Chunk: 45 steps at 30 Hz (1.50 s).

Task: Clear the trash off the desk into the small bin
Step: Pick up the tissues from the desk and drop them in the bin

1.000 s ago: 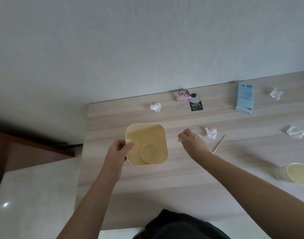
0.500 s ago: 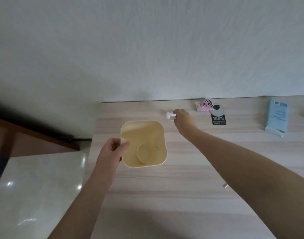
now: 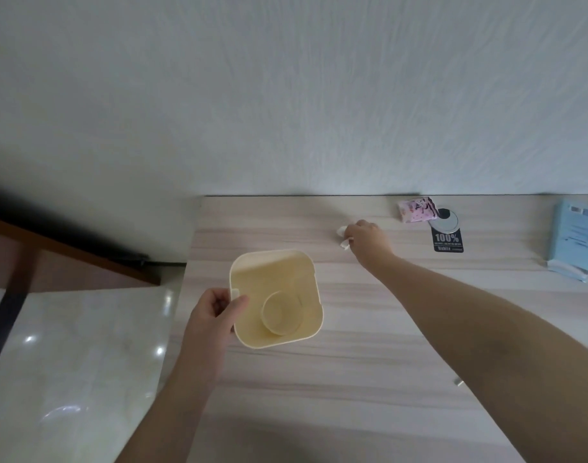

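A small cream-yellow bin (image 3: 306, 275) stands on the wooden desk (image 3: 369, 362), with a paper cup (image 3: 281, 312) lying inside it. My left hand (image 3: 212, 312) grips the bin's left rim, thumb over the edge. Far behind the bin, near the wall, my right hand (image 3: 367, 240) is curled round a crumpled white tissue (image 3: 342, 236), which shows only at the fingertips.
A pink wrapper (image 3: 416, 209), a round silver cable grommet (image 3: 446, 218) and a black tag (image 3: 448, 241) lie near the wall at the right. A light blue packet (image 3: 574, 238) sits at the far right. A small white scrap (image 3: 458, 382) peeks out beside my right forearm. The desk's left edge drops to a glossy floor.
My right hand reached from the middle of the desk to the tissue near the wall and closed on it. The view swung left, so the right-hand trash left the frame. The left hand stayed on the bin.
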Tool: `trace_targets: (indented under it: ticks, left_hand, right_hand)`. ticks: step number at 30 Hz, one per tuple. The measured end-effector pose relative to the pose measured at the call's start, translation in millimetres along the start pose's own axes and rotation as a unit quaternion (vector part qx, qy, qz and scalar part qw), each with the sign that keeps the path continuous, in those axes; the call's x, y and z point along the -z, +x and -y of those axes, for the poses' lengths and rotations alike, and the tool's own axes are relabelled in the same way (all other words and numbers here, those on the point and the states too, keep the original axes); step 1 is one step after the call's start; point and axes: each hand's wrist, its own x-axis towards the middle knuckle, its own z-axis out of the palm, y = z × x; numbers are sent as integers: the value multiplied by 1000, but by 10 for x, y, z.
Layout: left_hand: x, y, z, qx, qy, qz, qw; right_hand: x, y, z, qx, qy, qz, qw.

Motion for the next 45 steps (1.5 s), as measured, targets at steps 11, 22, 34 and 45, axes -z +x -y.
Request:
trace_targets:
  ticks: [11, 22, 34, 45]
  left_hand:
    - [-334, 60, -100, 21, -2, 30, 999]
    - [-922, -95, -264, -9, 0, 59, 998]
    - [-1310, -178, -218, -23, 12, 95, 995]
    - [-1589, -394, -216, -31, 4, 140, 990]
  right_hand:
    - [995, -1225, 666, 98, 279, -227, 928]
    - [858, -1711, 900, 167, 112, -7, 979]
    - [1300, -1803, -196, 34, 115, -295, 948]
    - [628, -1752, -1503, -170, -55, -33, 983]
